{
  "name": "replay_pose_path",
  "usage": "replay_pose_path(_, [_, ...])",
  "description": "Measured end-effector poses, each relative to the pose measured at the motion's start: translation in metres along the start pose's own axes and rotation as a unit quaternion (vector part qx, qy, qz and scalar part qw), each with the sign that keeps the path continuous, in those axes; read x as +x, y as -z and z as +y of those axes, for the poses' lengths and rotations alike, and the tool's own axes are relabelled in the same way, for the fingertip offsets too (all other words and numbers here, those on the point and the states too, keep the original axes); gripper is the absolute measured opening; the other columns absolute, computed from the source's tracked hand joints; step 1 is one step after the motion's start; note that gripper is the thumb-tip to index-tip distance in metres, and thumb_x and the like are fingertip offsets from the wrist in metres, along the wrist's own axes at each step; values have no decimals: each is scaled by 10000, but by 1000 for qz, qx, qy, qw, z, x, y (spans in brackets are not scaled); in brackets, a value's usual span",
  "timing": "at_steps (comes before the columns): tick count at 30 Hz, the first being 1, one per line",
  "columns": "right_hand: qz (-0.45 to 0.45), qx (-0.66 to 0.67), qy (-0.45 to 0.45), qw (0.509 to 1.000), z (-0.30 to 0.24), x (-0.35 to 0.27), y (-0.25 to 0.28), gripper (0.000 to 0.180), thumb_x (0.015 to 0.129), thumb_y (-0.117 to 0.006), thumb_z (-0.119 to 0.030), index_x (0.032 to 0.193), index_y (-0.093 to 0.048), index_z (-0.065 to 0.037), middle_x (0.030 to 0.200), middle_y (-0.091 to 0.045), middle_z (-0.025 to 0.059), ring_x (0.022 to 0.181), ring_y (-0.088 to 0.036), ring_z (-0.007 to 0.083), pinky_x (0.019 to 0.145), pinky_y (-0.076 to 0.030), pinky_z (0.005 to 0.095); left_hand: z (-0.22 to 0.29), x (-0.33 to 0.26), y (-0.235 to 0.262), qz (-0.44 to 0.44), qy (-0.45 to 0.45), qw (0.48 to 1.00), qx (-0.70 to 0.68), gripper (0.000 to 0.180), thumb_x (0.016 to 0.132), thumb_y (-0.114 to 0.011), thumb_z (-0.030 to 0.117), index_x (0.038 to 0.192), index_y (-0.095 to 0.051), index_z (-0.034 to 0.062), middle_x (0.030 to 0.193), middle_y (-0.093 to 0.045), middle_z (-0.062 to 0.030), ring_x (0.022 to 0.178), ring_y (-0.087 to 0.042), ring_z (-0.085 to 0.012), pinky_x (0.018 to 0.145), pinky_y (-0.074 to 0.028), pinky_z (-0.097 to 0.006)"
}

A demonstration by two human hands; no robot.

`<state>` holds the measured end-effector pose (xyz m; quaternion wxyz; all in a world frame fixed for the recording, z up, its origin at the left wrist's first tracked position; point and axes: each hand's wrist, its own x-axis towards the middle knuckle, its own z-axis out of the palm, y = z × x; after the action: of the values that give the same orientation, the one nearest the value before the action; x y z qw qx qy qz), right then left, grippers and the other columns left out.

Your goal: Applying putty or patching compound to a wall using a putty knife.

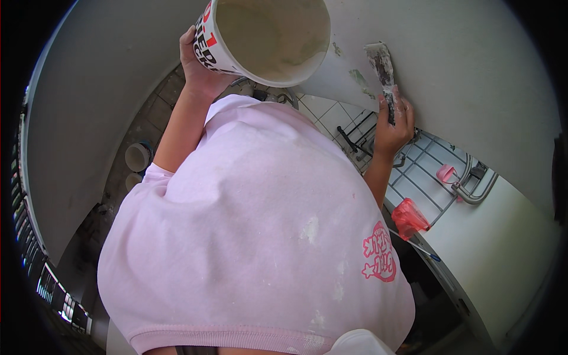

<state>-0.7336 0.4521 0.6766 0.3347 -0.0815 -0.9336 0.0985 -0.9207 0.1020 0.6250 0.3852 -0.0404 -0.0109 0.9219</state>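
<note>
My left hand [202,74] is wrapped round the side of a white paper bucket [220,54] with red and black print. The bucket tilts so that its mouth shows; a pale greyish coating covers the inside, and I cannot tell how much it holds. In my right hand [395,125] is a putty knife [383,65], gripped by its dark handle. Whitish filler is smeared over its blade, which lies close to or against a pale wall surface [467,77]. Greenish-grey patches [358,78] mark the surface beside the blade.
Below my right arm is a metal rack [417,171] with a red plastic bag [409,219] and a small pink container [445,173]. A bent metal bar [476,192] stands out near the white panel [503,236]. White tubs [138,157] sit on the dark tiled floor at left.
</note>
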Motion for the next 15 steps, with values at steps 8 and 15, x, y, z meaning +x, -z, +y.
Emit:
replay_pose_path(8, [6,-16,9,1000,0,3,-1,332,772,-836,-77,1097,-775,-100,955,-681,66,845,-661,232,703,-550,361,2,-1,0,6,-13,1000,21,609,859,-514,590,1338,-624,231,1327,-652,-38,1230,-599,-302,1015,-474,-555])
replay_pose_path(15, [33,-49,18,998,-5,3,0,327,776,-842,-79,1096,-774,-91,953,-685,69,842,-667,228,710,-555,355,7,1,0,-6,-14,1000,21,605,865,-518,585,1344,-618,230,1328,-649,-40,1224,-605,-298,1011,-481,-549])
